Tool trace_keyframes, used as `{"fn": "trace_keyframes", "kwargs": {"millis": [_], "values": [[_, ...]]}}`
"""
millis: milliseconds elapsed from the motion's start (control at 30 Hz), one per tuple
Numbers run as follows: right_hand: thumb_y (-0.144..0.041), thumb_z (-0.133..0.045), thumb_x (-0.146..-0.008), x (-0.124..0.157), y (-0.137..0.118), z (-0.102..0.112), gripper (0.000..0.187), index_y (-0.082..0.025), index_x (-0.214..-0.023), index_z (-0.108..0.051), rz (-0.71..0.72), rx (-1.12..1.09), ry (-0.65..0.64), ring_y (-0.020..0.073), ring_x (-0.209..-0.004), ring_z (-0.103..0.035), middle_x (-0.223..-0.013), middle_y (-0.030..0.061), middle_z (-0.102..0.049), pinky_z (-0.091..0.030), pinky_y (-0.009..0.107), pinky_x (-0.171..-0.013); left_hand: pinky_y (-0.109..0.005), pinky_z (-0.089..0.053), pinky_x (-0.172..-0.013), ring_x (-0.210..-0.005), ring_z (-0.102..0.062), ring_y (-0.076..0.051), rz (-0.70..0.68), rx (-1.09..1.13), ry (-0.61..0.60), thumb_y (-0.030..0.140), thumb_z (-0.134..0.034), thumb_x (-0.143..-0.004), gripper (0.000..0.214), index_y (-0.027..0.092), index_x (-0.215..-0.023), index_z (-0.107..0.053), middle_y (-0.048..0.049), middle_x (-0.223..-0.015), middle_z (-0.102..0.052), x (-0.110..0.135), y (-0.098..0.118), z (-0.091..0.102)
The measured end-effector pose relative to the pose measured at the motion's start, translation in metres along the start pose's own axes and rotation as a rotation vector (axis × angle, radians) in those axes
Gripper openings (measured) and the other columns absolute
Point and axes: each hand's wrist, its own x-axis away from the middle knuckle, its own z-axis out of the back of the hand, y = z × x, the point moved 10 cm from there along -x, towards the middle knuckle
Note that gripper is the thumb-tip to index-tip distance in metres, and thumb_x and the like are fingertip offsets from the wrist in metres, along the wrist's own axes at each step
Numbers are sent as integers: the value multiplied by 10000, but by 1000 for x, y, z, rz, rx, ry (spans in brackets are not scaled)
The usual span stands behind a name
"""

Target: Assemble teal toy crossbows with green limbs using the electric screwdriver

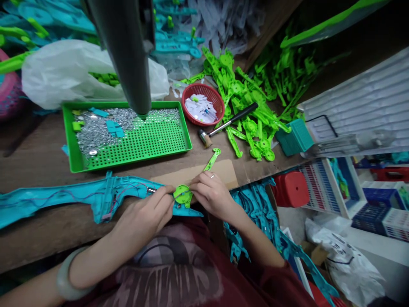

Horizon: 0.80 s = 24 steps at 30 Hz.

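Green disc part (182, 195) is sitting at the counter's (38, 162) near edge, on the long teal shell (79, 197). Both hands are pinching it, left hand (145, 217) and right hand (211, 194) closing fingertips around its rim. Green tray (72, 164) is lying behind, leaving bare wood between.

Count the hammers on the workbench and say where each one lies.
1. The hammer lies on the bench between the red basket and the pile of green plastic parts, its handle resting on that pile. Others could be hidden under the parts.
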Motion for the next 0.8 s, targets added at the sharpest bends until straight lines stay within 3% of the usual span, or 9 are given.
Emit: {"fn": "trace_keyframes", "kwargs": {"millis": [133,300,500,667,800], "values": [[-173,-558,-990,1,6,1,131,-170,-981,-688,-33,-77,-5,208,-920,-558,-988,85,-689,-479,365,-817,-308,-570,-693,-887,-745,-198,48,29,19,224,-371,-1057,253,176,-949,-595,-105,-1194,-718,3,-2,3],[-189,-595,-978,0,9,0,110,-174,-943,-697,-67,-141,-11,203,-930,-570,-993,80,-692,-492,367,-830,-299,-515,-568,-714,-711,-162,63,15,-29,188,-395,-1032,260,193,-899,-619,-96,-1238,-701,6,0,0],[-208,-546,-1008,-4,7,-1,143,-155,-944,-663,-92,-49,-40,206,-922,-557,-973,91,-681,-491,361,-847,-316,-518,-577,-759,-725,-188,9,-112,-21,140,-399,-1004,281,185,-813,-601,-108,-1177,-724,3,8,2],[-220,-516,-1022,-4,3,-2,162,-167,-963,-657,6,-32,-86,208,-942,-548,-1003,91,-677,-484,355,-847,-316,-525,-585,-759,-730,-180,42,-102,34,145,-399,-1008,266,173,-830,-595,-95,-1142,-735,1,8,5],[-197,-537,-1006,-4,6,-3,135,-161,-928,-642,-22,-12,-44,212,-914,-541,-985,96,-675,-478,364,-841,-313,-532,-603,-747,-722,-178,76,-63,49,150,-425,-1000,232,169,-849,-600,-91,-1128,-738,1,5,5]]}}
